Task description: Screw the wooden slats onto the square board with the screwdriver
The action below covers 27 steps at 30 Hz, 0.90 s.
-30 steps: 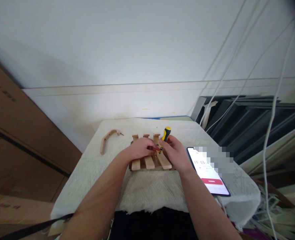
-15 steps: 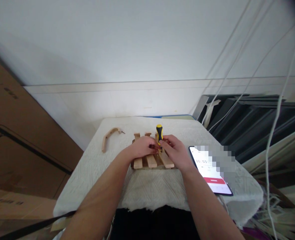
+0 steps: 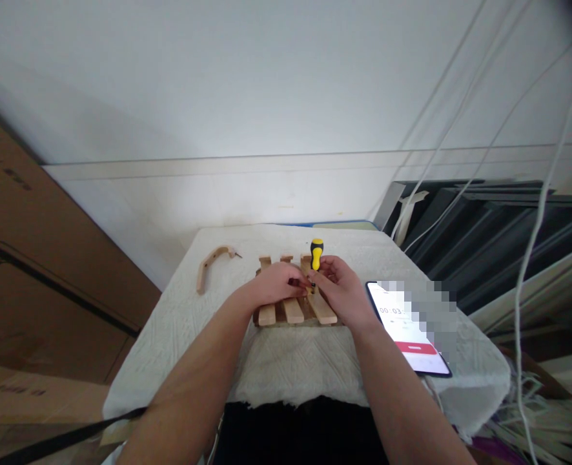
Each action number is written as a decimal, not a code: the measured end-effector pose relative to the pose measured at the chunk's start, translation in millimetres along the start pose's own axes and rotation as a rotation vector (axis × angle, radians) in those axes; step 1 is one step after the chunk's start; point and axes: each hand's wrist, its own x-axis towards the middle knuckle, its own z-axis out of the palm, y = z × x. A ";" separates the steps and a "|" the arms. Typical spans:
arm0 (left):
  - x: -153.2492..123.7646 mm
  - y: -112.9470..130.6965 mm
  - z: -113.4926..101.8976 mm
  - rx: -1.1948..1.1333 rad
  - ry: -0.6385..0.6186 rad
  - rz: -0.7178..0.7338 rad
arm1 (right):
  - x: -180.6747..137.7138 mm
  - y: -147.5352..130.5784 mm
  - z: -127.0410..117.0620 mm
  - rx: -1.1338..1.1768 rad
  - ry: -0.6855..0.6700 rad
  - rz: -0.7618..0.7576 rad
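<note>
A yellow-and-black screwdriver (image 3: 317, 254) stands nearly upright over the right slat of a slatted wooden piece (image 3: 325, 312). The fingers of my right hand (image 3: 338, 284) are closed around the lower part of its handle. My left hand (image 3: 281, 283) lies across the left and middle slats, its fingers pinched together close to the screwdriver's tip. What those fingertips hold, if anything, is too small to make out. Both hands hide parts of the slats.
A curved wooden part (image 3: 210, 261) with a screw (image 3: 238, 255) sticking out of its end lies to the left on the white tablecloth (image 3: 170, 349). On the right rests a phone (image 3: 414, 349) showing a timer. Dark panels (image 3: 503, 226) and white cables (image 3: 523, 284) are beyond the table's right edge.
The screwdriver's handle has shifted slightly to the right and now leans that way. My left hand and the wooden pieces have hardly moved.
</note>
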 end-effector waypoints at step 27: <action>-14.3 8.3 -1.2 -0.627 0.392 -0.087 | 5.1 1.2 -3.2 0.208 0.437 0.008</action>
